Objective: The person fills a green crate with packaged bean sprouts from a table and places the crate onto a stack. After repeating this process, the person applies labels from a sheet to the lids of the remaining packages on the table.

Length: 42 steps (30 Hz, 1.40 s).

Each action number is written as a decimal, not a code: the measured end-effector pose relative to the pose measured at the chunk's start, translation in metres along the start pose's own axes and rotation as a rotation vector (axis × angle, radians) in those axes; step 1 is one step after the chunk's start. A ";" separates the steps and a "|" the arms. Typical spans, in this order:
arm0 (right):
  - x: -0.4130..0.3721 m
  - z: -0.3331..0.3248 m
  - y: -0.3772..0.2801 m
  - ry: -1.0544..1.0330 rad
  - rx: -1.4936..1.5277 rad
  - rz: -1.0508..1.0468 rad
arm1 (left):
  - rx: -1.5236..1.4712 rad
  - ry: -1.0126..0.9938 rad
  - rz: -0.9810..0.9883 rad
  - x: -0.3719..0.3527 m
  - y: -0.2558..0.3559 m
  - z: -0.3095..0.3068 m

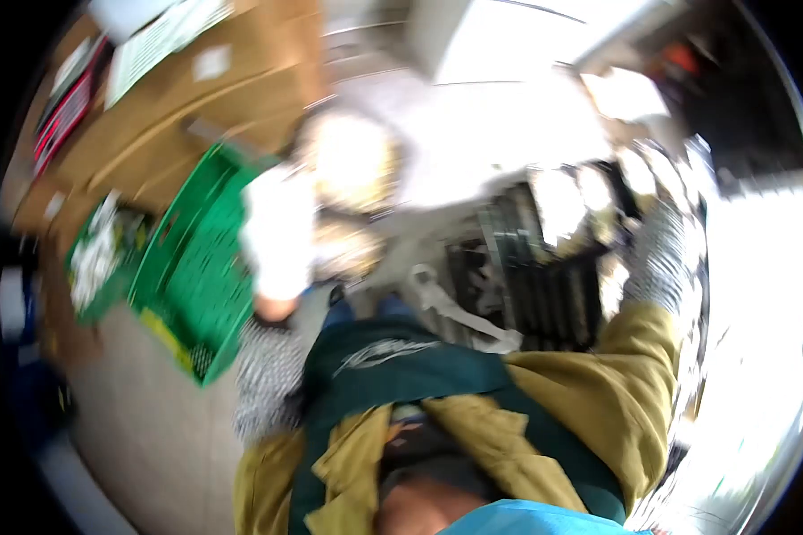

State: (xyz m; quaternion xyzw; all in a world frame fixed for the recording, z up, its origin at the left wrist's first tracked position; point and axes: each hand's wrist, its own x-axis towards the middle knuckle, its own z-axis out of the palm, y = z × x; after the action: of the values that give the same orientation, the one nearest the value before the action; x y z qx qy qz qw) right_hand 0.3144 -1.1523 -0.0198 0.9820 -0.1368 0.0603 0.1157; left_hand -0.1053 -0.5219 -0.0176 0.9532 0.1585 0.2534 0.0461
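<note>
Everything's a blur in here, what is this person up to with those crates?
A person in a mustard jacket and green apron is looking down at their own front. The left hand, in a white glove, is beside a green crate; the blur hides whether it grips the crate. The right hand, in a grey glove, is near a dark slatted rack.

Pretty blurry, but the pale floor point(134, 428) has a big green crate point(201, 267) sitting on it at left, a smaller green crate point(98, 259) of white stuff just beside it, and brown cardboard point(196, 107) farther back.
</note>
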 end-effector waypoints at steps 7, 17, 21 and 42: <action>-0.039 -0.016 -0.066 0.013 0.187 0.242 | -0.194 0.190 -0.474 -0.075 -0.082 0.007; -0.042 -0.021 -0.068 0.008 0.182 0.255 | -0.171 0.090 -0.671 -0.101 -0.082 0.016; -0.026 -0.011 -0.042 0.004 0.060 0.126 | -0.239 0.099 -0.660 -0.087 -0.072 0.008; -0.443 -0.058 -0.580 -0.201 0.674 -1.278 | -0.144 0.355 -1.287 -0.280 -0.509 0.155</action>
State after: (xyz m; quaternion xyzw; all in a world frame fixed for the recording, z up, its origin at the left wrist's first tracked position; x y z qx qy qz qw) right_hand 0.0502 -0.4823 -0.1527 0.8531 0.4792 -0.0708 -0.1936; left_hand -0.4006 -0.1333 -0.3688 0.6069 0.6832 0.3382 0.2247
